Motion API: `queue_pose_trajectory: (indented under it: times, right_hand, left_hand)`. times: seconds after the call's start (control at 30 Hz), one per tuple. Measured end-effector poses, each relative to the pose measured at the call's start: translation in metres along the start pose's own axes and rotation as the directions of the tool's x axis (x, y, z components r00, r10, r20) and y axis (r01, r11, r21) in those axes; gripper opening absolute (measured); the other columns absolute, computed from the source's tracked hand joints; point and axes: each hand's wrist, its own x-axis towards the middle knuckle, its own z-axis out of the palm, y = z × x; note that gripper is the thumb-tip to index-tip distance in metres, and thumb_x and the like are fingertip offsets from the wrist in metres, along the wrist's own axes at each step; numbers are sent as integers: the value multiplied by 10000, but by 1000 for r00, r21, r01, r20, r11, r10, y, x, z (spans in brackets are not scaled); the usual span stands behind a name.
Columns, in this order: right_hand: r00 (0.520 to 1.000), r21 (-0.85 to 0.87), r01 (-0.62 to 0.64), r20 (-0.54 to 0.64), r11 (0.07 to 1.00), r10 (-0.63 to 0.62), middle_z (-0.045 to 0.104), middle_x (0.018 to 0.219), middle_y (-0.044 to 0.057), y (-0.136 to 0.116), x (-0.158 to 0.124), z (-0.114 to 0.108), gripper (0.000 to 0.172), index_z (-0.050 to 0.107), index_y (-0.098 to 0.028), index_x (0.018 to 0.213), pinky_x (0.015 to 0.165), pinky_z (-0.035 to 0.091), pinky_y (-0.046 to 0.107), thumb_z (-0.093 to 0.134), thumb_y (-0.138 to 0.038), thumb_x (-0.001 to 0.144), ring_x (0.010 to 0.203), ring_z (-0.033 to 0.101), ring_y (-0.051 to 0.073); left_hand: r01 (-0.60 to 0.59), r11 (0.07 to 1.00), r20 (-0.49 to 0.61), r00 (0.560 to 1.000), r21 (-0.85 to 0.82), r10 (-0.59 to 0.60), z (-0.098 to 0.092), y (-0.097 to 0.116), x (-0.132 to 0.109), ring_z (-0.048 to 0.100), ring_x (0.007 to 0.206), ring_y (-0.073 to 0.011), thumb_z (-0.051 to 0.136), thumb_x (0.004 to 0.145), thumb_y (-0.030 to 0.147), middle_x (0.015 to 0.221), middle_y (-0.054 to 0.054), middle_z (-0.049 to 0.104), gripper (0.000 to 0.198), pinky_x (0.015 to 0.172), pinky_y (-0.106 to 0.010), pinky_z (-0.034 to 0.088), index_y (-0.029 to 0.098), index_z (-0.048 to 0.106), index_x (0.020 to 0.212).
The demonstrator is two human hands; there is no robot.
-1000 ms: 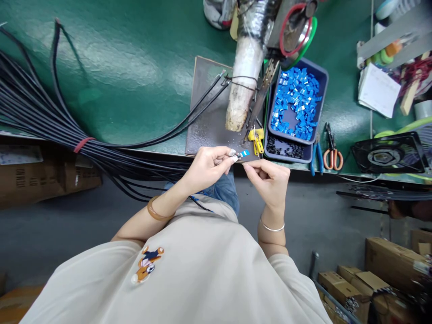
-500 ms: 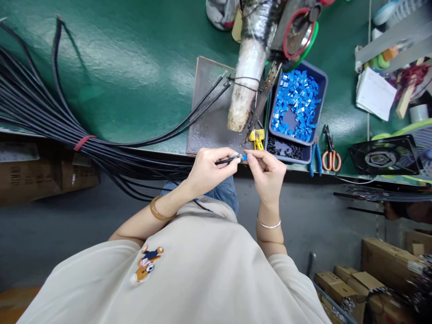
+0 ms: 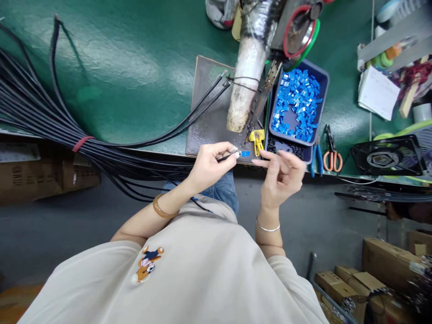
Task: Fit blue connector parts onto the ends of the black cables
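Observation:
My left hand [image 3: 209, 165] pinches the end of a thin black cable [image 3: 224, 157] at the table's front edge. A small blue connector [image 3: 245, 154] sits on the cable's tip, just right of my fingertips. My right hand [image 3: 282, 177] hovers a little to the right of the connector, fingers loosely spread and holding nothing. Behind it stands a dark blue tray [image 3: 323, 81] filled with several blue connectors [image 3: 296, 104].
A thick bundle of black cables [image 3: 50, 121] tied with a red band crosses the green table from the left. A dark mat [image 3: 208, 112], a wrapped tool column [image 3: 248, 67], a yellow clip [image 3: 257, 137], blue pliers [image 3: 316, 155] and orange scissors [image 3: 332, 153] lie nearby. Cardboard boxes [image 3: 391, 265] stand on the floor.
My right hand let go of the blue connector and drew back to the right, its fingers opening. My left hand kept hold of the cable, with the connector now on its tip.

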Motion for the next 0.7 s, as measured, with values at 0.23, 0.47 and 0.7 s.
queue_pose_trajectory:
  times: [0.23, 0.47, 0.7]
  right_hand:
    - [962, -185, 247, 169, 951, -216, 758, 1091, 44, 9, 1, 8, 100, 644, -253, 951, 844, 629, 368, 638, -174, 890, 1012, 738, 200]
    - [980, -65, 153, 138, 986, -143, 747, 1142, 55, 13, -2, 17, 105, 591, -245, 937, 804, 644, 354, 610, -151, 894, 955, 750, 180]
    - [982, -60, 129, 148, 990, -119, 741, 1139, 57, 13, 2, 18, 36, 593, -249, 929, 803, 642, 396, 588, -214, 919, 953, 745, 197]
  left_hand:
    - [29, 1000, 2, 1000, -10, -29, 2, 0, 7, 398, 546, -71, 605, 830, 240, 592, 31, 463, 142, 538, -205, 343, 147, 614, 721]
    - [41, 998, 5, 999, -55, -41, 4, 3, 14, 361, 521, -60, 613, 827, 222, 569, 40, 433, 143, 501, -205, 307, 146, 609, 706]
    - [74, 993, -18, 997, -89, -76, 3, 6, 17, 337, 516, -56, 643, 811, 254, 561, 39, 420, 157, 477, -196, 289, 153, 606, 697]
